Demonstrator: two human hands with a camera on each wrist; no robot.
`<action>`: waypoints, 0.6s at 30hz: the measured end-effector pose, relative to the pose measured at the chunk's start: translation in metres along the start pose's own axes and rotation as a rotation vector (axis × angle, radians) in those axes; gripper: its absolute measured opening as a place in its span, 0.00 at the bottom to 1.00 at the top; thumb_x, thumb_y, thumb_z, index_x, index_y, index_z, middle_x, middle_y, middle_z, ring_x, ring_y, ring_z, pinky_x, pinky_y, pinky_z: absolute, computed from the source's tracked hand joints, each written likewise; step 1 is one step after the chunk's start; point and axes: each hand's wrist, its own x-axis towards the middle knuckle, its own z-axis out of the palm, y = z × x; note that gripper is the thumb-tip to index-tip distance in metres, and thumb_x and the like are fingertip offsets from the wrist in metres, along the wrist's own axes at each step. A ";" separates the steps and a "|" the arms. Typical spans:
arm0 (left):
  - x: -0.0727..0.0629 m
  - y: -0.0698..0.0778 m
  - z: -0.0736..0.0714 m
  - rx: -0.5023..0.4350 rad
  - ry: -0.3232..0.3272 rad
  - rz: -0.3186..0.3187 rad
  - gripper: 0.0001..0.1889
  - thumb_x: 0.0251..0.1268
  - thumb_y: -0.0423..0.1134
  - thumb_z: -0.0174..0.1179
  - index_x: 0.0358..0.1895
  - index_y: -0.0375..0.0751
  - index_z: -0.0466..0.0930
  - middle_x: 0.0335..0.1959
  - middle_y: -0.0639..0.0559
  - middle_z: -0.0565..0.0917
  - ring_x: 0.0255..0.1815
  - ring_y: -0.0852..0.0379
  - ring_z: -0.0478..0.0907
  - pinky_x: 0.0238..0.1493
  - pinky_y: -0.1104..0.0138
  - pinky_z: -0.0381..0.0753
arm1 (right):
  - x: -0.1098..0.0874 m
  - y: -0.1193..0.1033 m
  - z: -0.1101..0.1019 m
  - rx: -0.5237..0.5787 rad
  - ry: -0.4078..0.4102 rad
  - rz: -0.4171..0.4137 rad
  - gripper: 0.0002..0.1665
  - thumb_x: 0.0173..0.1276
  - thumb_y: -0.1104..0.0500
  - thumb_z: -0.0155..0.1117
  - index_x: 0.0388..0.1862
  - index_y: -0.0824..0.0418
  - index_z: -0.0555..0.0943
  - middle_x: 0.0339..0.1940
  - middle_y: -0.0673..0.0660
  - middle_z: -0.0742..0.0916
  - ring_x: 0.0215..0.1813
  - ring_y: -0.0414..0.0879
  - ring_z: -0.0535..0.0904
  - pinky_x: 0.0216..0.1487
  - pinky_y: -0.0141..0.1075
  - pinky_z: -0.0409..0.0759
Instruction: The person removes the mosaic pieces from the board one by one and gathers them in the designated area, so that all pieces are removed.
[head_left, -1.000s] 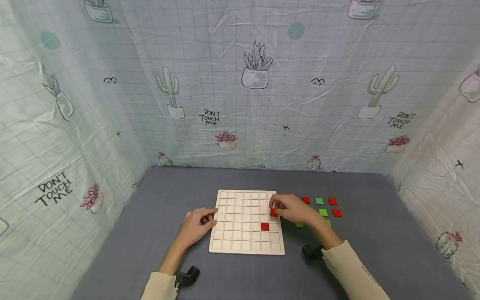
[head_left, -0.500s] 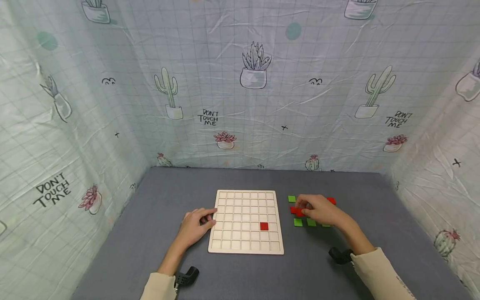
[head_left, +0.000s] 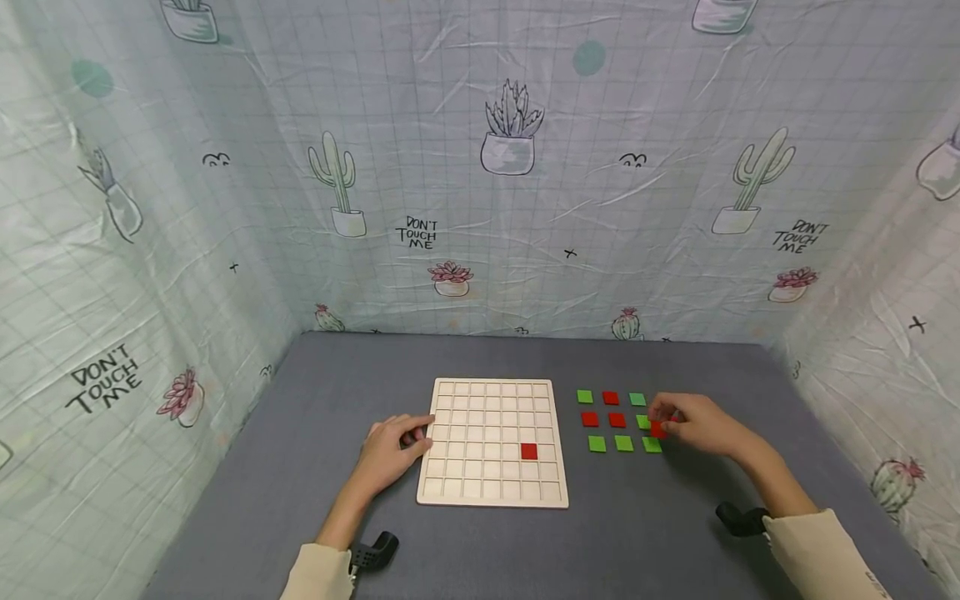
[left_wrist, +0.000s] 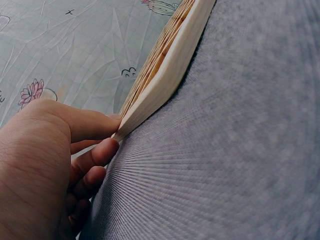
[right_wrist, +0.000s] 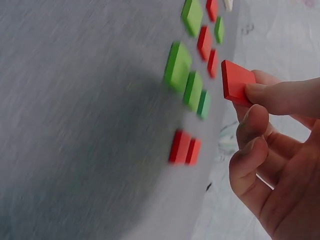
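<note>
One red tile (head_left: 529,451) sat in a cell of the wooden grid board (head_left: 492,443), toward its lower right — every other cell showed bare wood, so the filling of the board looked barely begun. Red and green loose tiles (head_left: 617,421) lay in rows on the grey table (head_left: 300,433) just right of the board, none of them placed. The right hand (head_left: 693,423) hovered over the right end of those rows, pinching a red tile (right_wrist: 235,81) between thumb and forefinger; the wrist view showed it tilted and clear of the cloth, its edge jutting past the fingertips (right_wrist: 260,92) toward the rows. The left hand (head_left: 390,454) rested at the board's left edge — fingers curled against the rim, thumb on top, steadying it
</note>
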 end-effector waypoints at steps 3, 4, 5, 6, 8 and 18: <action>0.000 0.000 0.000 0.000 -0.001 -0.002 0.19 0.65 0.44 0.70 0.59 0.54 0.88 0.30 0.71 0.76 0.34 0.65 0.71 0.50 0.60 0.58 | -0.008 0.009 -0.002 -0.017 0.011 0.017 0.10 0.70 0.70 0.61 0.46 0.60 0.84 0.39 0.52 0.87 0.33 0.37 0.77 0.32 0.34 0.75; 0.000 0.000 0.000 0.000 -0.002 -0.003 0.19 0.65 0.44 0.70 0.59 0.54 0.88 0.30 0.71 0.76 0.34 0.65 0.71 0.50 0.60 0.58 | -0.010 0.012 -0.002 -0.020 0.015 0.019 0.10 0.70 0.70 0.62 0.46 0.60 0.84 0.39 0.52 0.87 0.33 0.36 0.77 0.31 0.34 0.75; 0.000 0.000 0.000 0.001 -0.003 -0.005 0.19 0.65 0.44 0.70 0.59 0.54 0.87 0.30 0.70 0.75 0.34 0.65 0.71 0.50 0.60 0.58 | -0.012 0.015 -0.002 -0.022 0.018 0.021 0.10 0.69 0.70 0.62 0.46 0.60 0.84 0.38 0.51 0.87 0.32 0.36 0.76 0.31 0.33 0.75; 0.000 0.000 0.000 0.001 -0.002 -0.006 0.19 0.65 0.44 0.70 0.59 0.54 0.87 0.30 0.70 0.76 0.34 0.65 0.71 0.50 0.60 0.58 | -0.013 0.017 -0.002 -0.021 0.020 0.021 0.10 0.69 0.70 0.62 0.46 0.60 0.84 0.38 0.51 0.87 0.32 0.35 0.76 0.31 0.33 0.75; 0.000 0.000 0.000 0.003 -0.002 -0.009 0.19 0.65 0.44 0.71 0.59 0.55 0.87 0.30 0.70 0.75 0.34 0.65 0.71 0.50 0.60 0.58 | -0.016 0.022 -0.001 -0.013 0.017 0.024 0.10 0.69 0.69 0.63 0.46 0.60 0.84 0.38 0.51 0.87 0.30 0.34 0.76 0.30 0.33 0.75; 0.000 -0.001 0.000 0.004 -0.001 0.004 0.19 0.65 0.44 0.70 0.59 0.54 0.88 0.30 0.71 0.76 0.34 0.65 0.71 0.50 0.59 0.59 | -0.024 0.040 0.008 0.054 -0.013 0.058 0.07 0.72 0.67 0.62 0.44 0.60 0.84 0.38 0.53 0.88 0.27 0.34 0.76 0.29 0.34 0.77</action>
